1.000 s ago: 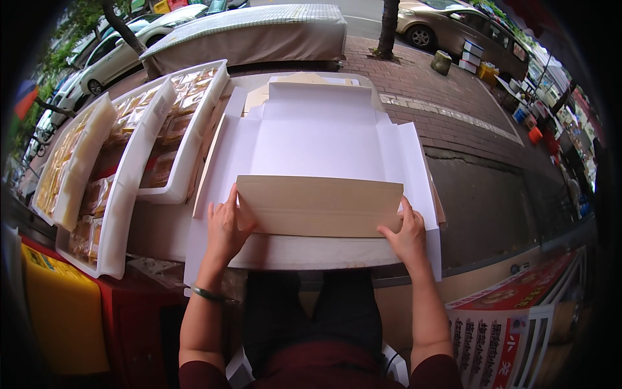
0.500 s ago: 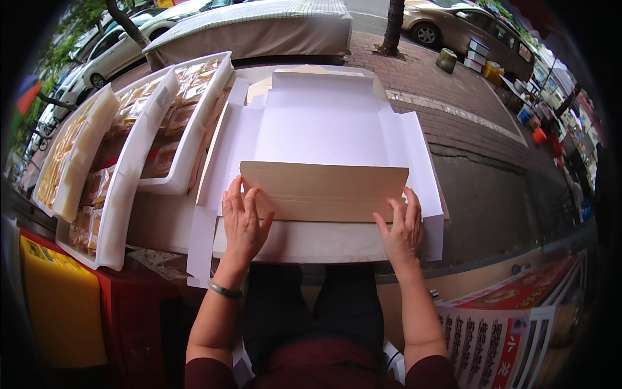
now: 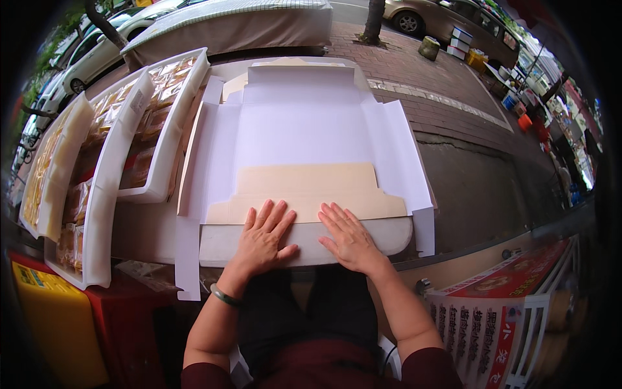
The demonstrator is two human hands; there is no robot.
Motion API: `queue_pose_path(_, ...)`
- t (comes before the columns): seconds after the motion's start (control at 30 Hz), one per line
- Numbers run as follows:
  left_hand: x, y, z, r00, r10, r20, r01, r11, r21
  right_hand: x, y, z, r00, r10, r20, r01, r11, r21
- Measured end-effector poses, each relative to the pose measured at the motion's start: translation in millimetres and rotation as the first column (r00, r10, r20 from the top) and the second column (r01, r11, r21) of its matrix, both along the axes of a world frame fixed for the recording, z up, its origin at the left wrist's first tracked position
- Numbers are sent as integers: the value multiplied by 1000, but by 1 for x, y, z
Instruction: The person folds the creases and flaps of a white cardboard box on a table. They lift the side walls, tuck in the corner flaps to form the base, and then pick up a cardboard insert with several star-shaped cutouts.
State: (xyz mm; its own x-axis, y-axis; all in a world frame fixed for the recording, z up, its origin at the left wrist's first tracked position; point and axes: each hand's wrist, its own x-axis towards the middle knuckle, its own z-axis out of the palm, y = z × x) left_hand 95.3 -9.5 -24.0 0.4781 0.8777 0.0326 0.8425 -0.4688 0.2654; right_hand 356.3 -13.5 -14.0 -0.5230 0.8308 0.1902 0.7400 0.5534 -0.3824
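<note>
An unfolded cardboard box (image 3: 298, 129), white inside and tan outside, lies on a pale table (image 3: 214, 243) in front of me. Its near tan flap (image 3: 304, 192) is folded over flat onto the white inside. My left hand (image 3: 262, 236) rests palm down at the near fold of this flap, fingers spread. Beside it on the right, my right hand (image 3: 348, 236) also lies flat with its fingertips on the flap's near edge. Neither hand grips anything. Long white side flaps (image 3: 188, 256) stick out toward me at both near corners, partly past the table edge.
White plastic trays (image 3: 107, 194) with several wrapped packs of food stand on the left. Below them are a yellow box (image 3: 55, 311) and a red cabinet (image 3: 126, 324). A printed banner (image 3: 479, 324) is at the lower right. Parked cars and a covered stall (image 3: 227, 29) stand beyond the table.
The near flap, which stood raised between my hands, now lies flat on the box. Both hands have moved inward from its ends and flattened onto its fold. The view has shifted slightly.
</note>
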Motion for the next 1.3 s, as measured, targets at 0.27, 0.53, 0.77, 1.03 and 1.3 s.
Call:
queue_pose_path(0.27,-14,-13,3,965,247,-91,-244,969,50,64,-11,-11,924,-368,105,365,930,44)
queue_pose_path(0.53,-14,-17,3,990,122,-66,-120,992,27,24,-14,-1,996,-75,43,74,997,23)
queue_pose_path(0.77,-80,-32,5,932,347,-107,-347,938,12,98,-26,-9,948,-313,59,310,949,54)
queue_pose_path(1.03,-80,-9,15,888,381,258,-439,869,226,90,-4,29,856,-510,-85,511,859,-3)
queue_pose_path(1.3,-72,23,60,598,337,727,-348,927,-143,83,36,47,722,-430,-543,324,902,-284)
